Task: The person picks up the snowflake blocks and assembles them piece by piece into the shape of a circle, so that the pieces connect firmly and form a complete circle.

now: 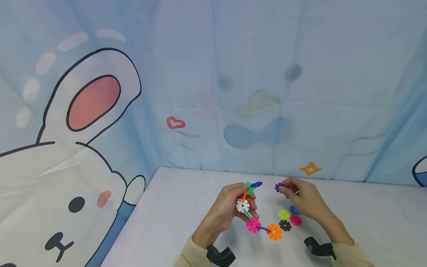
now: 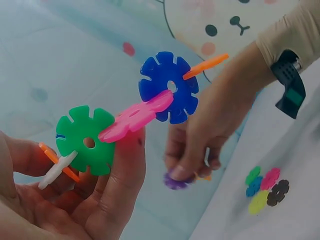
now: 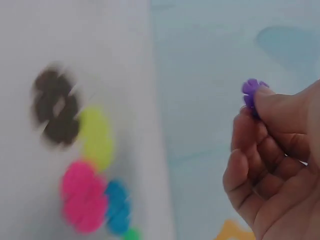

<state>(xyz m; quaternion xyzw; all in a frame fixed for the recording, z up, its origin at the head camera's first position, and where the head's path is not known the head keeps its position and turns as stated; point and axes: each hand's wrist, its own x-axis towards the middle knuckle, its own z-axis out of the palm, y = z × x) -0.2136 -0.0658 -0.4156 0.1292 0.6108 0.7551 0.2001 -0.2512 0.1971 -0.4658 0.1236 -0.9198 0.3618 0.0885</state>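
My left hand (image 1: 247, 198) grips a chain of interlocked snowflake discs (image 1: 250, 207), held upright over the white table (image 1: 173, 211). In the left wrist view my left hand (image 2: 112, 170) holds it by the green disc (image 2: 85, 141), with pink (image 2: 134, 118), blue (image 2: 167, 87) and orange pieces beyond. The chain's lower end, a pink disc (image 1: 253, 224) and an orange disc (image 1: 274, 231), sits near the tabletop. My right hand (image 1: 282, 188) pinches a single purple disc (image 1: 278, 187) just right of the chain's top, apart from it. That purple disc (image 3: 250, 92) shows at my fingertips (image 3: 262, 100).
Several loose discs lie on the table under my right hand: yellow (image 1: 284, 214), blue (image 1: 294, 210), pink (image 1: 295, 220) and black (image 1: 285, 225). A blue cartoon-rabbit curtain (image 1: 213, 92) hangs behind the table and to its left. The table edge (image 1: 133, 215) runs along the left.
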